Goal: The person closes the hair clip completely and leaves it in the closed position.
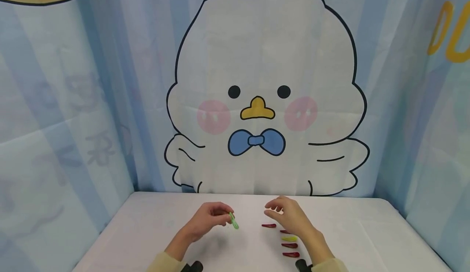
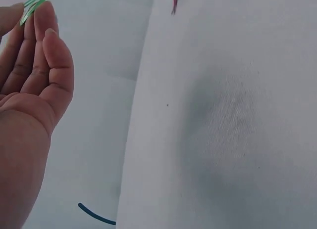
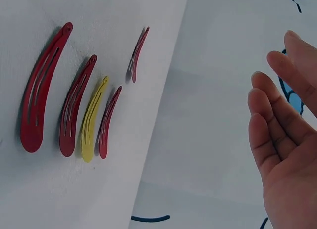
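Observation:
A green snap hair clip [image 1: 233, 221] is pinched between the thumb and fingers of my left hand [image 1: 211, 219], raised over the table. The left wrist view shows one end of that green clip [image 2: 37, 4] at the fingertips. My right hand [image 1: 288, 215] hovers above the table with its fingers loosely bent and nothing between them. Below it, a yellow hair clip [image 3: 94, 120] lies in a row with red clips: a large one [image 3: 45, 90], a middle one [image 3: 78, 108] and a small one [image 3: 110, 122]. Another red clip [image 1: 269, 226] lies apart, farther back.
The white table [image 1: 367, 231] ends at a curtain [image 1: 264, 170] printed with a large white chick, and more curtain stands at both sides. Black wrist straps [image 1: 193, 266] show at the near edge of the head view.

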`<state>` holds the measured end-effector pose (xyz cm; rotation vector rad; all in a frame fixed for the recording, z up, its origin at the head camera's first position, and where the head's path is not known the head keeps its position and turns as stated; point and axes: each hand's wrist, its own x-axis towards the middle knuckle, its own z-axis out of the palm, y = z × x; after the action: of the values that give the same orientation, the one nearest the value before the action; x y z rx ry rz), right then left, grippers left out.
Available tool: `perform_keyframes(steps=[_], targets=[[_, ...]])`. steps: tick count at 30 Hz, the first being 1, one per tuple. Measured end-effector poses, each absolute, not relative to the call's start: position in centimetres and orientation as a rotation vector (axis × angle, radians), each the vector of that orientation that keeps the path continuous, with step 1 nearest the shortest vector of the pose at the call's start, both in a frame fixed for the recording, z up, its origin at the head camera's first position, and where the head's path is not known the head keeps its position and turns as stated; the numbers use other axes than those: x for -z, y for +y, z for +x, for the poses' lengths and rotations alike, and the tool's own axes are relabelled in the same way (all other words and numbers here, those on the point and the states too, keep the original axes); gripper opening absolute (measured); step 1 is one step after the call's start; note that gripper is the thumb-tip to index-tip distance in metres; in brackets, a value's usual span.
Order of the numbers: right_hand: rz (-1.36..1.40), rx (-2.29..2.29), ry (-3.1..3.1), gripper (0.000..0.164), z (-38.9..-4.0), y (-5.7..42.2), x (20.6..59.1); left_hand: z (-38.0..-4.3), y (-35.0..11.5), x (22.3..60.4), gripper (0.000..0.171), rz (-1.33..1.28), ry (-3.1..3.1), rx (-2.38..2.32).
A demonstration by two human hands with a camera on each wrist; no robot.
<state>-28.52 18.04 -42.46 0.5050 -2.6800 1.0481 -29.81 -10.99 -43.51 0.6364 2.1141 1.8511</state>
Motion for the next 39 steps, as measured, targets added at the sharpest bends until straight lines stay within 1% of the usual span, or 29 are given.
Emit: perform_keyframes(steps=[6, 10, 17, 27, 35, 39], targets=[[0.476, -1.092, -2.654, 0.013, -27.6, 17.5, 42.2, -29.0, -10.5, 43.2, 0.026, 0.577, 2.079, -1.995], [0.509, -1.113, -2.616, 0.014, -26.9, 17.2, 42.2, -28.6, -10.1, 43.2, 0.024, 0.542, 2.058, -2.064], [0.565, -1.092, -2.594, 0.018, -26.1, 16.9, 42.1, -27.6, -9.7, 43.4, 0.027, 0.490, 2.011, -2.158], [0.637, -1.138, -2.546, 0.019, -25.1, 16.2, 42.0, -26.0, -8.8, 43.5, 0.018, 0.418, 1.922, -2.285], [0.650, -1.203, -2.517, 0.021, -24.6, 15.6, 42.0, -24.9, -7.6, 43.6, 0.019, 0.349, 1.865, -2.381], [0.647, -1.310, -2.480, 0.022, -24.3, 15.2, 42.1, -24.5, -7.2, 43.9, 0.020, 0.319, 1.857, -2.414]])
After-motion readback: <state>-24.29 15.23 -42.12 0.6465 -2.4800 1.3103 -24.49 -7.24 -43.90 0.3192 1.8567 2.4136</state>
